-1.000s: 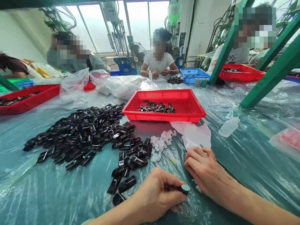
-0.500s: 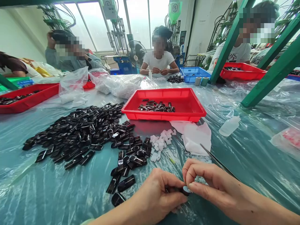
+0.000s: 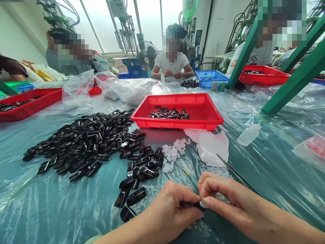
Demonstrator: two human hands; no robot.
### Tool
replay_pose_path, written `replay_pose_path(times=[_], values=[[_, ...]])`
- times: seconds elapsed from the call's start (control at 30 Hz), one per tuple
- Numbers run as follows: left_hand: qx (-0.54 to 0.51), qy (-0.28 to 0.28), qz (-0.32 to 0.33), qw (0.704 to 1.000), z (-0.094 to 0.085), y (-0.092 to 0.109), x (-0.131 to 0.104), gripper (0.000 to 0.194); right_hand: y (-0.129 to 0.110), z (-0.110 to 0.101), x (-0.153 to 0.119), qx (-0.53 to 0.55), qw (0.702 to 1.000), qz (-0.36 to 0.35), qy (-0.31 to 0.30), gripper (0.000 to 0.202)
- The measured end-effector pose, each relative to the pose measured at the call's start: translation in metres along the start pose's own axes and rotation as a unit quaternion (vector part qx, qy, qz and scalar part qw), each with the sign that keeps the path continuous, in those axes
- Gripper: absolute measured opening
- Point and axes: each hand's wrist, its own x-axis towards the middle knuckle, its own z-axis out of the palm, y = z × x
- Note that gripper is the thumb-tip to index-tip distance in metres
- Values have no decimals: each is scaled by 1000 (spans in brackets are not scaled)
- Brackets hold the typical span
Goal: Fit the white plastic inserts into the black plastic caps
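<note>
Between the thumb and fingers of my left hand (image 3: 174,210) is a glossy black plastic piece (image 3: 195,205), mostly hidden by the fingers. At its right end my right hand (image 3: 228,200) pinches a small white piece (image 3: 203,204), the two hands meeting there. Whether the white piece is fixed to the black one, I cannot tell. Just beyond the hands lies a heap of small white pieces (image 3: 175,150). A large pile of black plastic pieces (image 3: 88,142) spreads to the left, some lying close to my left wrist.
A red tray (image 3: 177,124) with black pieces stands ahead. White cloth-like sheet (image 3: 213,149), a thin dark pointed tool (image 3: 236,173) and a translucent bottle (image 3: 248,135) lie to the right. A green post (image 3: 291,81) slants down there. Co-workers sit across the table.
The view has tipped slightly, so the table things sit a little higher. My hands keep nearly the same pose, with the right fingertips a little further over the white piece.
</note>
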Motion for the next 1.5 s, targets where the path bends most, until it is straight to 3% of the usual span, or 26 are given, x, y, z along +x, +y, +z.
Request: replay_pose_path(times=[0.5, 0.93, 1.13, 1.33, 1.5], values=[[21, -32, -1, 999, -2, 4, 0, 19, 5, 0, 8, 156, 987, 39, -29, 15], [-6, -18, -21, 1000, -2, 1, 0, 17, 5, 2, 7, 138, 990, 38, -16, 12], [-106, -2, -81, 991, -1, 3, 2, 20, 6, 4, 11, 149, 988, 7, 38, 19], [-231, 28, -122, 965, -6, 2, 5, 36, 10, 2, 4, 104, 990, -37, 91, 21], [-315, 13, -110, 942, -6, 1, 4, 38, 12, 9, 0, -10, 993, -41, 107, 57]])
